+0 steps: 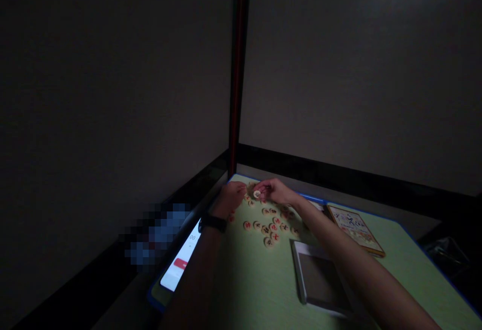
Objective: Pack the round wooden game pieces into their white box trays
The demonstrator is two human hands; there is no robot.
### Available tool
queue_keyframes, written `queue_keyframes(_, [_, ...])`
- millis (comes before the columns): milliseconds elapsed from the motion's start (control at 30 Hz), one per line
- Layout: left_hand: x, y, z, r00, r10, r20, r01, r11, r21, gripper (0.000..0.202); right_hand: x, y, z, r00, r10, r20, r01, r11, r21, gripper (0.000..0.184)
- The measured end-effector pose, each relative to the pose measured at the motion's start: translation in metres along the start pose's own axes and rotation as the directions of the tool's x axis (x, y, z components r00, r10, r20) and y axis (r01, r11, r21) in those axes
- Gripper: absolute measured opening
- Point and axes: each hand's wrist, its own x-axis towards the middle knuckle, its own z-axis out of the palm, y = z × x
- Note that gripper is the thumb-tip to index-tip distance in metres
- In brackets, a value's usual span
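Far across the green table (246,280), our right hand (276,190) pinches a round piece (257,194) at its fingertips (265,185), near other pieces (268,242); we cannot tell whether our left hand (232,198), close by, grips anything.

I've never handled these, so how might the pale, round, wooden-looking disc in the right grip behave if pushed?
The disc is probably light: it is small beside the right grip holding it. Laid on its flat face, it would likely slide; on edge, its circular outline could let it roll.

Phone (173,273) left of game pieces (265,229)
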Motion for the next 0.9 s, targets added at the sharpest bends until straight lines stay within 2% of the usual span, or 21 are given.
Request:
queue_keyframes(167, [0.0, -0.002, -0.004, 0.999, -0.048, 0.019, 0.044, 0.984, 0.175, 0.029, 0.006, 0.007, 0.009, 0.998, 0.035, -0.055, -0.037, 0.999, -0.032, 0.038])
queue_keyframes(267, [-0.001, -0.004, -0.005, 0.996, -0.077, 0.034, 0.065, 0.963, 0.262, 0.03, 0.01, 0.007, 0.014, 0.999, 0.032, -0.022, -0.033, 0.998, -0.049, 0.033])
queue_keyframes(467, [-0.002, -0.005, -0.001, 0.994, -0.1, 0.047, 0.084, 0.957, 0.276, 0.029, 0.017, 0.013, 0.008, 0.995, 0.03, 0.092, -0.018, 0.992, -0.124, 0.025])
queue_keyframes(567, [-0.002, -0.007, -0.005, 0.993, -0.118, 0.023, 0.108, 0.955, 0.275, 0.029, 0.024, 0.014, 0.0, 0.996, 0.02, 0.084, -0.002, 0.979, -0.202, 0.025])
queue_keyframes(667, [-0.001, -0.009, -0.009, 0.987, -0.161, -0.028, 0.161, 0.938, 0.305, 0.032, 0.032, 0.008, -0.002, 0.999, -0.012, 0.047, 0.025, 0.955, -0.295, 0.034])
queue_keyframes(733, [-0.002, -0.01, -0.01, 0.985, -0.169, -0.039, 0.173, 0.925, 0.339, 0.032, 0.035, 0.0, 0.002, 0.999, -0.032, 0.044, 0.046, 0.932, -0.359, 0.033])
queue_keyframes(900, [-0.006, -0.006, -0.008, 0.985, -0.161, 0.066, 0.117, 0.894, 0.433, 0.031, 0.034, -0.018, 0.02, 0.997, -0.047, 0.055, 0.067, 0.88, -0.471, 0.024])
